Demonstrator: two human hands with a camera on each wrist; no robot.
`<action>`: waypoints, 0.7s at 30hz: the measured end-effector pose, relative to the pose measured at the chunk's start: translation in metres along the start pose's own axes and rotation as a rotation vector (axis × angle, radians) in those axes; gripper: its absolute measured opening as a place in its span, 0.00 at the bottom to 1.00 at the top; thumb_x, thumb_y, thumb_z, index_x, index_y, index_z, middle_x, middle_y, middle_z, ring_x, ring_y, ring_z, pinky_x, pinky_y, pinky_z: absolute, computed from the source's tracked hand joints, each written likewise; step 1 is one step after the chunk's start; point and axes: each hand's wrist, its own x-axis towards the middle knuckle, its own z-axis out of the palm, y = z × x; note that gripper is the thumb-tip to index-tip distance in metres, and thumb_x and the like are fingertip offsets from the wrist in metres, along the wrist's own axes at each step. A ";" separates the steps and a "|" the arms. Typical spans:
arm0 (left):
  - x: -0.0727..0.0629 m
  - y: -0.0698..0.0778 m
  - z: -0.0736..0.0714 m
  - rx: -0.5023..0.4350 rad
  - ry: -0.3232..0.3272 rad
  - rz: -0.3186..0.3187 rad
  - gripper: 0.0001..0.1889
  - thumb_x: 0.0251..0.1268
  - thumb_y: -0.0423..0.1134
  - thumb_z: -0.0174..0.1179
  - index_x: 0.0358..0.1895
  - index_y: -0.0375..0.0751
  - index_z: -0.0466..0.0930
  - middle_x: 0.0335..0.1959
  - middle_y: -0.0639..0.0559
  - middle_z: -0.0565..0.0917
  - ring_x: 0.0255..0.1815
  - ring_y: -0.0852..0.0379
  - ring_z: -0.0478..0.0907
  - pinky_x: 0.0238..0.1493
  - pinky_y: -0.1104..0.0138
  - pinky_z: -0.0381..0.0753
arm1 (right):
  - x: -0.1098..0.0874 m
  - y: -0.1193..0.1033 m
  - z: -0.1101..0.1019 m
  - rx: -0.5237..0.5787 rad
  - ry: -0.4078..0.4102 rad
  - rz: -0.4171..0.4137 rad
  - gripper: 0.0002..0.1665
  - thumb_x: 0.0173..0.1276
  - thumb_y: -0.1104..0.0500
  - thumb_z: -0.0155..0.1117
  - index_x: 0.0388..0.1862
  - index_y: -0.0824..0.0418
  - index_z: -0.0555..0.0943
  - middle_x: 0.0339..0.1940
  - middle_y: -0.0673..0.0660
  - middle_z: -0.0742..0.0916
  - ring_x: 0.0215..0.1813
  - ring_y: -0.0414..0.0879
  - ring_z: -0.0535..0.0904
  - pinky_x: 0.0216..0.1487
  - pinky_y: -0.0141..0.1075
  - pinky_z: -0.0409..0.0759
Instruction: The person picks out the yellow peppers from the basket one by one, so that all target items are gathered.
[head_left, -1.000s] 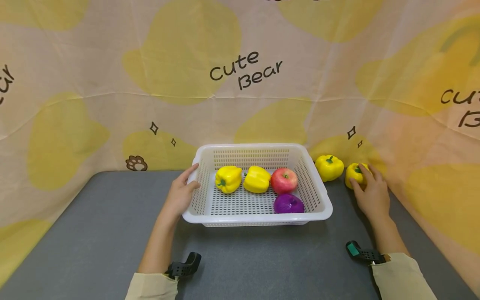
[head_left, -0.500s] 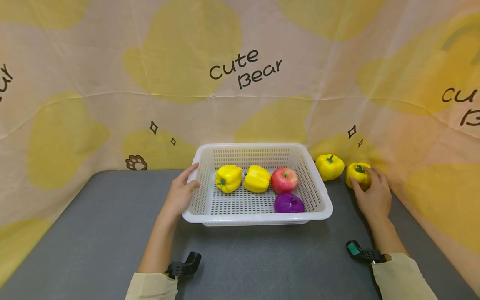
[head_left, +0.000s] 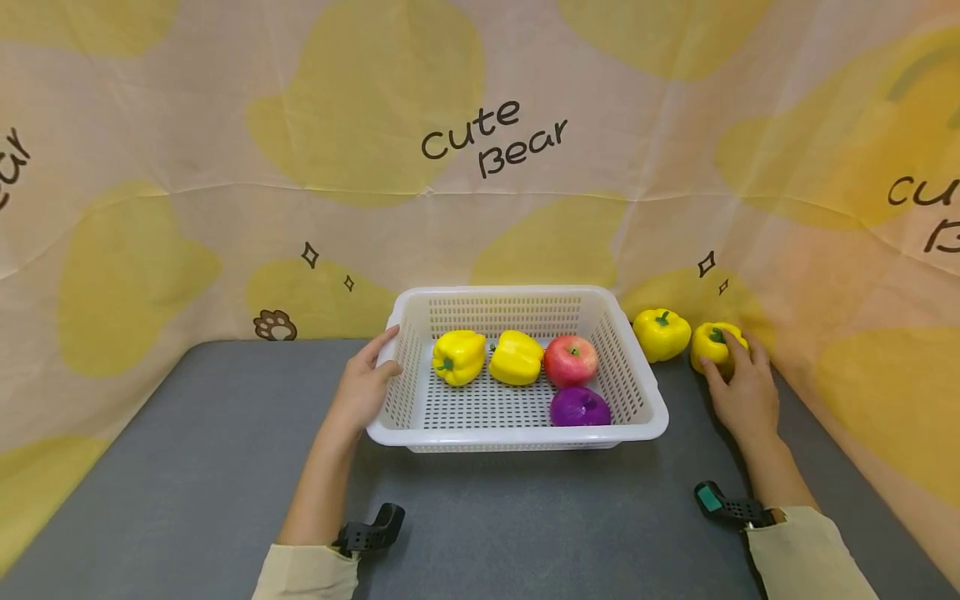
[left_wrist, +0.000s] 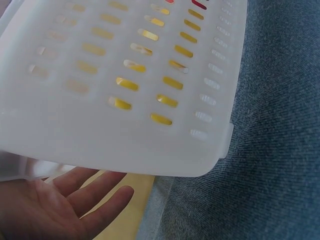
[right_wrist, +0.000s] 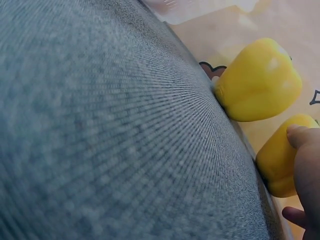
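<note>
A white plastic basket stands mid-table in the head view. My left hand grips its left rim, thumb over the edge; in the left wrist view, the fingers lie under the rim. At the right, my right hand holds a yellow bell pepper, with the thumb at its near side and fingers over its top. A second yellow bell pepper sits between that one and the basket. In the right wrist view, the held bell pepper rests at the table edge, partly behind my thumb.
Inside the basket lie two yellow bell peppers, one at the left and one mid-basket, a red apple and a purple onion-like vegetable. A patterned cloth hangs right behind the grey table.
The fingers of my right hand have shifted slightly over the bell pepper, moving right and then back. My left hand, the basket and its contents have stayed put.
</note>
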 end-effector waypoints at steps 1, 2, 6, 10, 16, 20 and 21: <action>0.000 0.000 0.000 -0.002 0.000 0.001 0.34 0.72 0.34 0.46 0.81 0.53 0.57 0.77 0.36 0.65 0.61 0.36 0.79 0.51 0.54 0.86 | 0.000 0.000 0.000 -0.001 -0.004 0.001 0.37 0.77 0.47 0.54 0.80 0.59 0.61 0.80 0.69 0.61 0.71 0.78 0.64 0.62 0.74 0.64; -0.001 0.000 0.000 -0.006 0.000 0.001 0.34 0.72 0.34 0.46 0.81 0.53 0.57 0.77 0.36 0.65 0.60 0.36 0.79 0.51 0.54 0.86 | 0.000 -0.001 -0.001 0.000 -0.008 0.004 0.37 0.77 0.47 0.54 0.80 0.59 0.61 0.80 0.69 0.61 0.71 0.78 0.64 0.62 0.74 0.64; -0.001 0.001 0.000 -0.006 0.001 0.001 0.34 0.72 0.34 0.45 0.81 0.53 0.57 0.77 0.36 0.65 0.59 0.36 0.80 0.50 0.54 0.87 | 0.000 -0.002 -0.002 0.006 -0.018 0.011 0.38 0.77 0.47 0.55 0.80 0.60 0.61 0.80 0.70 0.61 0.71 0.78 0.63 0.64 0.74 0.63; -0.001 0.000 0.001 0.007 0.004 -0.001 0.33 0.72 0.34 0.45 0.80 0.53 0.57 0.77 0.36 0.66 0.59 0.36 0.80 0.50 0.54 0.86 | 0.000 -0.003 -0.003 -0.010 -0.039 0.002 0.41 0.75 0.45 0.57 0.79 0.63 0.61 0.79 0.73 0.61 0.71 0.78 0.62 0.65 0.74 0.63; 0.001 -0.001 0.001 0.021 0.010 -0.004 0.33 0.72 0.34 0.45 0.80 0.54 0.58 0.78 0.37 0.65 0.60 0.36 0.80 0.53 0.52 0.86 | 0.004 -0.015 -0.013 -0.025 -0.075 -0.020 0.46 0.73 0.42 0.58 0.80 0.63 0.58 0.79 0.76 0.60 0.72 0.79 0.60 0.65 0.75 0.61; 0.002 -0.001 0.001 0.023 0.007 -0.010 0.33 0.72 0.35 0.45 0.80 0.55 0.57 0.78 0.37 0.65 0.60 0.37 0.80 0.53 0.52 0.86 | 0.008 -0.028 -0.026 -0.021 -0.073 -0.033 0.46 0.73 0.41 0.58 0.80 0.63 0.58 0.78 0.77 0.60 0.72 0.79 0.59 0.64 0.77 0.61; 0.002 -0.001 0.001 0.022 0.007 -0.010 0.33 0.72 0.35 0.45 0.80 0.55 0.57 0.77 0.37 0.66 0.60 0.36 0.80 0.52 0.53 0.86 | 0.009 -0.031 -0.029 -0.017 -0.075 -0.037 0.46 0.73 0.41 0.57 0.80 0.64 0.58 0.78 0.77 0.60 0.73 0.79 0.58 0.64 0.77 0.60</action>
